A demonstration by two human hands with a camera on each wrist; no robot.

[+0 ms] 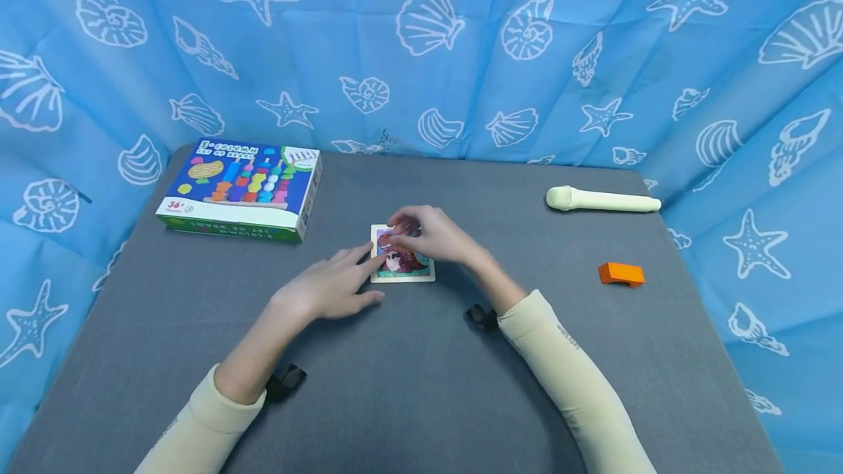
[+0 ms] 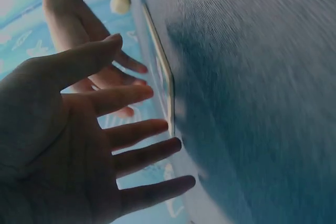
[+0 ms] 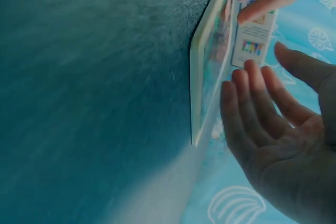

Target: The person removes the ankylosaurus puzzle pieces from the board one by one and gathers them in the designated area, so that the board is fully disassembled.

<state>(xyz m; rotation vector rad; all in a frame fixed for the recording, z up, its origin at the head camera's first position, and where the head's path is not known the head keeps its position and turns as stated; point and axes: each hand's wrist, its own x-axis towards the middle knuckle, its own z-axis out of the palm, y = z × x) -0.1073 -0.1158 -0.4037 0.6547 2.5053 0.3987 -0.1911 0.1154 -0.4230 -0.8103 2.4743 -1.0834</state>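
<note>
A small square picture board (image 1: pixel 407 264) with a pale rim and a dark red cartoon figure lies flat on the grey table. My left hand (image 1: pixel 329 288) reaches in from the left, its fingers spread, with fingertips at the board's left edge; in the left wrist view these fingers (image 2: pixel 137 133) are nearly straight and hold nothing. Above the board's upper right part hovers my right hand (image 1: pixel 435 234), covering some of the picture. The right wrist view shows its palm (image 3: pixel 283 153) bare and its fingers gently bent, beside the board's thick pale edge (image 3: pixel 197 77).
A blue and green bead-set box (image 1: pixel 240 189) lies at the back left of the table (image 1: pixel 421 386). Toward the back right is a pale, club-shaped stick (image 1: pixel 606 200), with an orange arched block (image 1: pixel 621 274) nearer. A blue seashell-patterned curtain (image 1: pixel 369 35) surrounds the table's back and sides.
</note>
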